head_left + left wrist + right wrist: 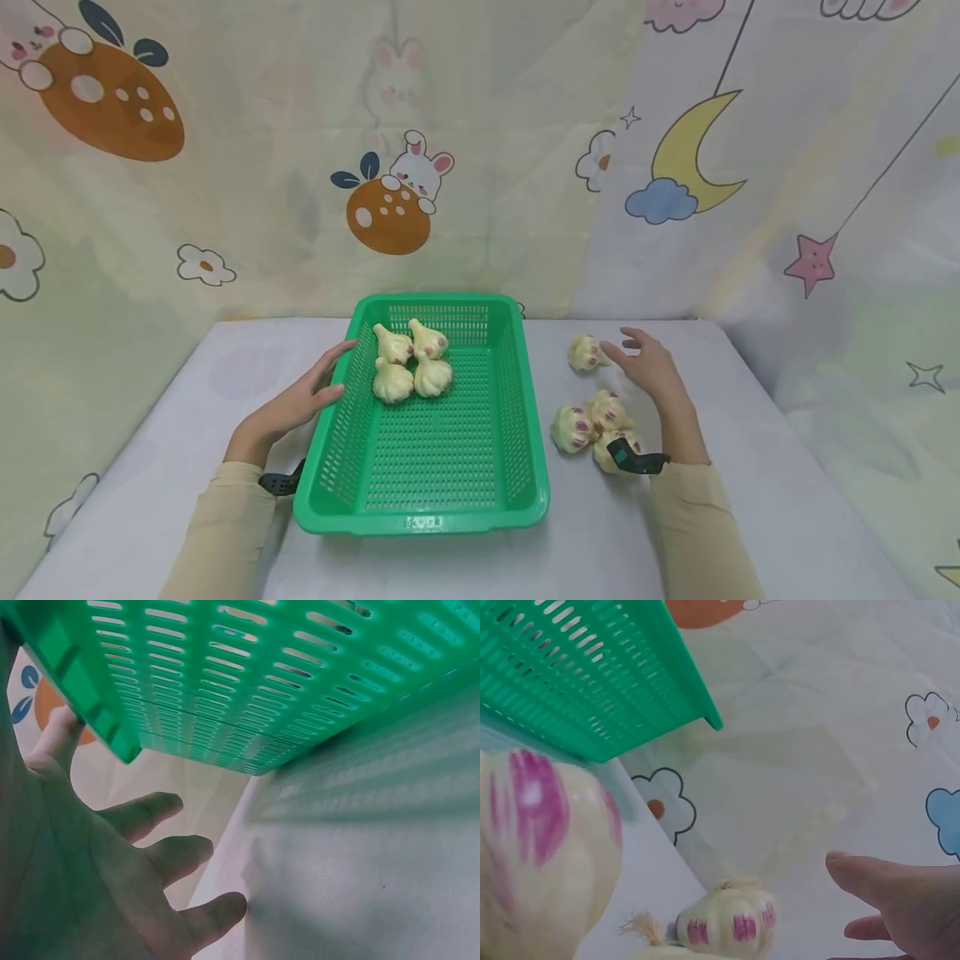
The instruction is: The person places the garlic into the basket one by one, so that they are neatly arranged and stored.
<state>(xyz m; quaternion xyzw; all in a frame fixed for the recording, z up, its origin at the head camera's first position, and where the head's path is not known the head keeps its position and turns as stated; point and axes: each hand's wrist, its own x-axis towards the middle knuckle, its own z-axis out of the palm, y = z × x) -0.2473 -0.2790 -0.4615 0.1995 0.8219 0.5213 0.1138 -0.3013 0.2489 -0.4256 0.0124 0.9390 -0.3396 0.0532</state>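
A green plastic basket [431, 467] with slotted walls stands on the table, several garlic bulbs [393, 381] grouped in its far left part. Along its left rim is my left hand [288, 408], fingers spread; in the left wrist view one fingertip of this hand [82, 855] meets the rim. To the right of the basket, my right hand [651, 371] hovers beside a single garlic bulb [583, 354], holding nothing. In the right wrist view a gap shows between the fingers and a purple-streaked bulb [731, 926].
Nearer me, a cluster of garlic bulbs [573, 429] lies to the right of the basket, partly behind the right wrist's black strap [636, 458]. A white cloth covers the table [750, 500]. A patterned curtain [510, 167] hangs close behind it.
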